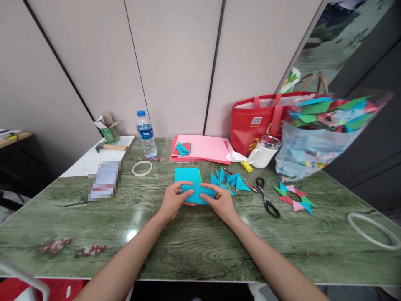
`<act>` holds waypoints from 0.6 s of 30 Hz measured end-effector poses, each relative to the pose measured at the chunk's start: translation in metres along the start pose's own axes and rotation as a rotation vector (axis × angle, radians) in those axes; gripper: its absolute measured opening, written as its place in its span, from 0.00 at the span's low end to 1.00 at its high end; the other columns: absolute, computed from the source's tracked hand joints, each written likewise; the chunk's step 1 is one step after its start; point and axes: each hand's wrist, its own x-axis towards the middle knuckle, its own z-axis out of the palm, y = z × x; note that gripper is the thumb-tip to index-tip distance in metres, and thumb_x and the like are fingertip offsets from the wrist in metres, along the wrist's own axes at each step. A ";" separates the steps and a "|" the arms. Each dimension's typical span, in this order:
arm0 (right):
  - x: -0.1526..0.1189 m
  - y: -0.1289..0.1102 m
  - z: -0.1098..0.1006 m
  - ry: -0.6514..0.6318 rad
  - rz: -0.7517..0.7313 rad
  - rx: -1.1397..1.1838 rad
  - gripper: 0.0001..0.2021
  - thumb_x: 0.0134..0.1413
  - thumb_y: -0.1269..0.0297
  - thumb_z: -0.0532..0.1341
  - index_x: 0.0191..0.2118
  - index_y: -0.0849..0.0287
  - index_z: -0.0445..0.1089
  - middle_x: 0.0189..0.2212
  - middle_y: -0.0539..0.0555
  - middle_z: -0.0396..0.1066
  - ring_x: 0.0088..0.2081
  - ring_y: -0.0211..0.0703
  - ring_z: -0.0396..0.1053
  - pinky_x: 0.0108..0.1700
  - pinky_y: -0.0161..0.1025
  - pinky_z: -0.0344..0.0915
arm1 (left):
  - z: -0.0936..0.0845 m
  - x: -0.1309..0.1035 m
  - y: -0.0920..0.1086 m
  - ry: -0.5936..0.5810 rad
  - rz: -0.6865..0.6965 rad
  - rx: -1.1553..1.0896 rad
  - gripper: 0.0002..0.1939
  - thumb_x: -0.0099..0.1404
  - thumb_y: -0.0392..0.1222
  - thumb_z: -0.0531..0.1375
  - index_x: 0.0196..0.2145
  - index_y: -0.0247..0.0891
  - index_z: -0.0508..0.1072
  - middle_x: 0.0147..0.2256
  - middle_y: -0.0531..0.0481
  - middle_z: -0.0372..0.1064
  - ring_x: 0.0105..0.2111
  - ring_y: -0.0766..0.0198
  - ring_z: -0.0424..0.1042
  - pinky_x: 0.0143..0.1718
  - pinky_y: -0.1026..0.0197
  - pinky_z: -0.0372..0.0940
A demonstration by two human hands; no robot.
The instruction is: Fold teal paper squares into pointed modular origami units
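Both of my hands hold a blue paper (196, 195) low over the table, in front of me. My left hand (175, 200) pinches its left part, thumb on the near face. At its right side my right hand (222, 201) grips it the same way. Just beyond lies a stack of blue squares (185, 174) with a green edge showing at its right; my fingers and the held paper hide part of it. Several folded blue paper pieces (232, 179) lie right of my right hand. Farther right are black-handled scissors (265, 196) and a multicoloured folded paper ring (296, 197).
Pink and red sheets (206, 148) lie at the back beside a water bottle (146, 136). A white mug (265, 152), red bag (247, 121) and plastic bag of folded paper (316, 142) stand back right. Leftward are a hammer (112, 147), small box (108, 129) and white ring (142, 168).
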 end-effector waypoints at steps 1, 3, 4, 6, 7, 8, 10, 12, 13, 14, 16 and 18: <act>0.000 0.000 0.000 -0.001 0.002 0.005 0.15 0.42 0.61 0.62 0.39 0.59 0.72 0.15 0.45 0.56 0.18 0.31 0.42 0.18 0.32 0.41 | 0.000 0.000 0.000 0.002 0.005 -0.002 0.20 0.46 0.43 0.65 0.37 0.34 0.68 0.20 0.55 0.65 0.21 0.66 0.68 0.24 0.56 0.71; 0.000 0.001 0.000 -0.001 0.005 0.017 0.16 0.41 0.61 0.62 0.39 0.59 0.72 0.16 0.45 0.56 0.18 0.31 0.42 0.18 0.31 0.40 | 0.001 -0.001 0.001 0.006 0.023 -0.004 0.21 0.47 0.43 0.65 0.39 0.36 0.68 0.19 0.58 0.63 0.20 0.68 0.67 0.23 0.56 0.71; 0.000 0.001 0.001 -0.001 0.006 0.021 0.16 0.41 0.61 0.62 0.39 0.59 0.72 0.16 0.45 0.56 0.18 0.31 0.42 0.18 0.31 0.40 | 0.001 -0.001 0.002 0.008 0.032 -0.004 0.21 0.47 0.42 0.64 0.39 0.36 0.67 0.18 0.59 0.62 0.19 0.69 0.66 0.23 0.56 0.71; 0.001 0.001 0.001 0.000 0.008 0.026 0.16 0.41 0.61 0.62 0.39 0.60 0.72 0.15 0.45 0.56 0.18 0.31 0.42 0.18 0.32 0.40 | 0.001 -0.001 0.002 0.010 0.044 0.002 0.21 0.47 0.42 0.64 0.40 0.37 0.67 0.18 0.59 0.61 0.18 0.70 0.65 0.23 0.57 0.71; 0.001 0.001 0.001 0.001 0.010 0.026 0.16 0.41 0.61 0.62 0.39 0.60 0.72 0.15 0.45 0.55 0.17 0.31 0.42 0.18 0.32 0.39 | 0.001 -0.001 0.002 0.010 0.045 0.007 0.21 0.47 0.42 0.64 0.39 0.36 0.66 0.18 0.59 0.62 0.18 0.70 0.65 0.22 0.57 0.71; 0.001 0.001 0.001 0.002 0.013 0.025 0.16 0.41 0.61 0.62 0.39 0.60 0.72 0.15 0.45 0.54 0.17 0.31 0.42 0.18 0.32 0.39 | 0.001 -0.001 0.002 0.009 0.045 0.012 0.20 0.47 0.42 0.64 0.38 0.36 0.67 0.18 0.59 0.62 0.18 0.69 0.65 0.22 0.57 0.71; 0.001 0.001 0.001 0.003 0.018 0.021 0.16 0.41 0.61 0.62 0.39 0.60 0.72 0.14 0.44 0.53 0.17 0.31 0.41 0.18 0.32 0.39 | 0.001 0.000 0.002 0.002 0.045 0.019 0.18 0.47 0.42 0.64 0.37 0.36 0.66 0.19 0.58 0.63 0.19 0.68 0.67 0.23 0.57 0.71; 0.001 0.001 0.001 0.004 0.022 0.016 0.16 0.41 0.61 0.62 0.39 0.60 0.72 0.14 0.44 0.53 0.17 0.31 0.41 0.18 0.32 0.39 | 0.001 0.000 0.001 -0.004 0.046 0.023 0.17 0.47 0.42 0.64 0.36 0.36 0.66 0.19 0.58 0.64 0.19 0.67 0.68 0.23 0.57 0.71; 0.001 0.001 0.001 0.002 0.023 0.015 0.16 0.41 0.61 0.62 0.39 0.60 0.72 0.14 0.44 0.54 0.17 0.31 0.41 0.18 0.32 0.39 | 0.001 0.000 0.001 -0.005 0.047 0.025 0.17 0.48 0.42 0.64 0.35 0.36 0.66 0.19 0.58 0.65 0.19 0.67 0.68 0.23 0.57 0.71; 0.001 0.001 0.001 0.001 0.024 0.018 0.16 0.41 0.61 0.62 0.39 0.60 0.72 0.14 0.45 0.55 0.17 0.31 0.42 0.18 0.32 0.40 | 0.001 0.000 0.000 -0.005 0.046 0.026 0.17 0.48 0.42 0.64 0.35 0.36 0.66 0.19 0.57 0.65 0.19 0.67 0.68 0.23 0.57 0.71; 0.000 0.001 0.001 -0.001 0.027 0.028 0.15 0.41 0.61 0.62 0.38 0.60 0.72 0.15 0.45 0.56 0.17 0.31 0.42 0.18 0.32 0.40 | 0.001 0.001 0.000 -0.006 0.049 0.030 0.17 0.48 0.42 0.64 0.35 0.36 0.66 0.19 0.57 0.65 0.19 0.67 0.68 0.23 0.57 0.71; 0.000 0.001 0.001 -0.003 0.031 0.037 0.15 0.41 0.61 0.62 0.38 0.60 0.72 0.15 0.45 0.57 0.17 0.31 0.42 0.18 0.32 0.40 | 0.001 0.001 0.000 -0.007 0.055 0.036 0.17 0.48 0.42 0.63 0.35 0.36 0.66 0.19 0.57 0.65 0.20 0.66 0.68 0.23 0.57 0.71</act>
